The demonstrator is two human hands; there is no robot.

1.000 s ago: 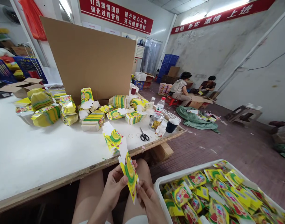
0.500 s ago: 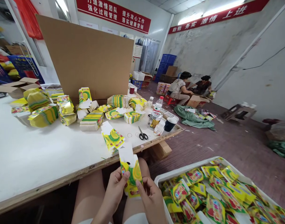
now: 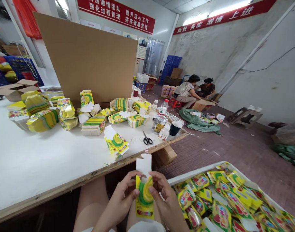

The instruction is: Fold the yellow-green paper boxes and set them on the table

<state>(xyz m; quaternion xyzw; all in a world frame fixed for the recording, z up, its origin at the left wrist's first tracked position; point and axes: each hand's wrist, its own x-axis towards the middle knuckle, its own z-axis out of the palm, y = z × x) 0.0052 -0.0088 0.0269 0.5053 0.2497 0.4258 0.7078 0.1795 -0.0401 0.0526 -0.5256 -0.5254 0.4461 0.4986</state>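
Above my lap, a small yellow and green carton [image 3: 144, 201] is held upright between both hands, its white top flap standing up. My left hand [image 3: 126, 193] pinches its left edge, thumb on the printed front. On the opposite edge, my right hand [image 3: 161, 191] grips with the thumb near the swirl print. Just beyond, a stack of flat cartons [image 3: 115, 143] lies by the table edge. To my right stands a white tray [image 3: 226, 163] filled with yellow printed packs [image 3: 221, 216].
Bundles of cartons [image 3: 94, 125] line the white table [image 3: 53, 158] before a large cardboard sheet [image 3: 89, 61]. Black-handled scissors [image 3: 147, 139], a jar [image 3: 159, 124], a bottle [image 3: 163, 107] and a dark cup [image 3: 175, 128] stand near its right corner. Two people [image 3: 187, 90] sit farther back.
The carton has turned upright and shifted slightly right, with its flap now straight up. Both hands have moved up its sides, my right hand from the lower corner to the upper edge.
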